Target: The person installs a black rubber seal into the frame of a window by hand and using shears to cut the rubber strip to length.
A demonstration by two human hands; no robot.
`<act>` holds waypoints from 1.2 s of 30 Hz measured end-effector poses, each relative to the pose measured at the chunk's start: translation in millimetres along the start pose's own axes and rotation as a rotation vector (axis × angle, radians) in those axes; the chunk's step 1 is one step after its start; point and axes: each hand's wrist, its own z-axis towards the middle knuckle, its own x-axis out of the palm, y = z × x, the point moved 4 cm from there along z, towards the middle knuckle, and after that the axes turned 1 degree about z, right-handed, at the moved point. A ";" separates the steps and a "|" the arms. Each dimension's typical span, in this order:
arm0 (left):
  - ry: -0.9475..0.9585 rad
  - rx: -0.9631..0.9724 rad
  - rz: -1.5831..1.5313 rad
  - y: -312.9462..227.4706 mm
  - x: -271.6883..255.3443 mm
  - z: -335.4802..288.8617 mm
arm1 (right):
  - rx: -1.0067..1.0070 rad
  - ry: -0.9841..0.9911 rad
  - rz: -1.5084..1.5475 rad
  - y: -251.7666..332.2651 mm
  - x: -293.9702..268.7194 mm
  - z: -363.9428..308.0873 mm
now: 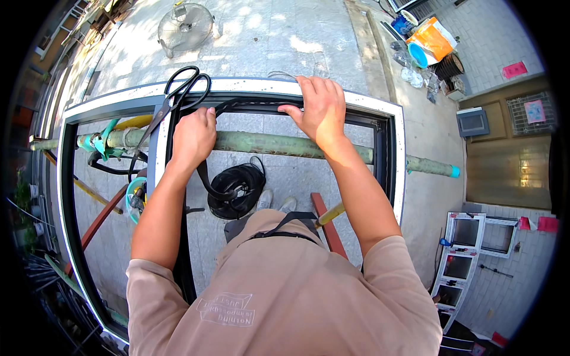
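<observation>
Spreading beyond left fingers (211,113) and right fingers (309,89): paved yard (285,53), partly sunlit. Frame (249,85) beneath both, above pole (261,142). Fan (184,26) well beyond left fingers. Coil (249,178) below; snag there could jerk strip (255,102) loose. Strip runs between both along frame's far side: left fingers closed around it, right fingers spread, grip unclear. Scissors (159,118) beside left fingers, on frame; bump could drop them.

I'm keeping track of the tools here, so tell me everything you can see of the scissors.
The scissors have two dark loop handles and long, dark, metal-looking blades that seem nearly shut. They lie on the white-and-black frame, where its divider meets the far bar, handles away from the person and blades slanting back to the left. The left hand is close by, with no clear contact.
</observation>
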 end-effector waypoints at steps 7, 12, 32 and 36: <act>0.021 -0.013 -0.003 -1.8 0.6 0.8 | -0.066 -0.029 -0.066 -2.8 4.1 -3.0; 0.049 0.026 0.031 -3.2 2.3 -0.8 | -0.062 0.043 -0.075 -4.7 -0.4 -4.6; 0.069 0.169 0.061 1.9 -9.3 4.1 | -0.061 -0.024 -0.127 -4.1 8.8 -10.9; 0.002 0.195 0.091 4.5 -2.8 8.5 | -0.066 -0.022 -0.141 -4.9 9.8 -9.8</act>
